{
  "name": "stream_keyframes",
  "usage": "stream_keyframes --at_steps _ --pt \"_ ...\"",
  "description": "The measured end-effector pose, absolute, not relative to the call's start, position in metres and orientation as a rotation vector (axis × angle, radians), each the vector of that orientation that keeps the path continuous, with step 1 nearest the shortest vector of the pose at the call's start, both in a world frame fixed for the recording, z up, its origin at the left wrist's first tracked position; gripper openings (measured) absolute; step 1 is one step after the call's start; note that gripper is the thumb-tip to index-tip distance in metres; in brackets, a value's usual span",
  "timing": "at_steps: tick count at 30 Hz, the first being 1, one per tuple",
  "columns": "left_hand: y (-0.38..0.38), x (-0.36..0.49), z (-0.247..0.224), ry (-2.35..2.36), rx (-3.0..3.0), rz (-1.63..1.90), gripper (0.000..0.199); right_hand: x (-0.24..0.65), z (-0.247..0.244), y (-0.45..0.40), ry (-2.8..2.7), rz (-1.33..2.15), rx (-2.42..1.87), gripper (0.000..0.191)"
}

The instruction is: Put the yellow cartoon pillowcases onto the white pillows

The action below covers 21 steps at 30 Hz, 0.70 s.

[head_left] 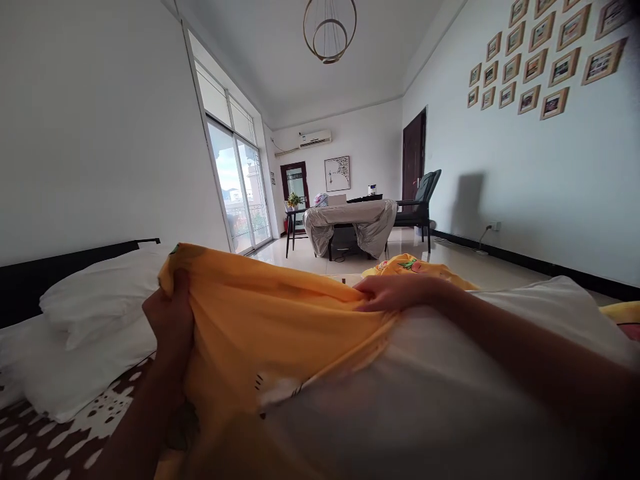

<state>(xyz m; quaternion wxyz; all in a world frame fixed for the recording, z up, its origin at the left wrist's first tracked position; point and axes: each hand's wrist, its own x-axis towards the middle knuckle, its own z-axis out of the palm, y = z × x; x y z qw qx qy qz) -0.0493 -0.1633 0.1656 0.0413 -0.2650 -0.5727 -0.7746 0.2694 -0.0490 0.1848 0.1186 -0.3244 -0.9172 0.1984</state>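
An orange-yellow duvet cover (260, 313) with printed black marks is stretched up between my two hands. My left hand (170, 317) is closed in a fist around its raised corner. Further right, my right hand (387, 293) pinches the cover's upper edge, with the fingertips partly hidden in the cloth. Below and right of the cover spreads a white duvet (450, 360), lying under my right forearm. Part of the duvet is overlapped by the cover's edge. More of the patterned yellow cloth (410, 265) is bunched beyond my right hand.
White pillows (100, 290) lie at left against a dark headboard (30, 283), on a brown and white spotted sheet (40, 440). Beyond the bed stand a table with a silvery covering (350, 213) and a dark chair (423, 200). Sliding glass doors (240, 180) are on the left.
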Motion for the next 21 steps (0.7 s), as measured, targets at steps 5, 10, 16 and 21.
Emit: stream_keyframes --at_steps 5,10,16,21 --pt "-0.146 -0.063 0.147 -1.75 -0.997 -2.343 0.038 0.257 0.175 -0.088 -2.773 0.617 -0.927 0.032" --pt "-0.145 -0.075 0.146 -1.835 -0.839 -2.249 0.044 0.251 0.18 -0.129 -2.55 -0.123 -1.181 0.049" --pt "-0.159 -0.068 0.19 -1.653 -0.825 -2.158 0.044 0.274 0.207 -0.138 -2.638 -0.132 -1.105 0.053" --pt "-0.158 -0.064 0.198 -1.58 -0.875 -2.129 0.043 0.304 0.203 -0.134 -2.86 0.161 -1.098 0.052"
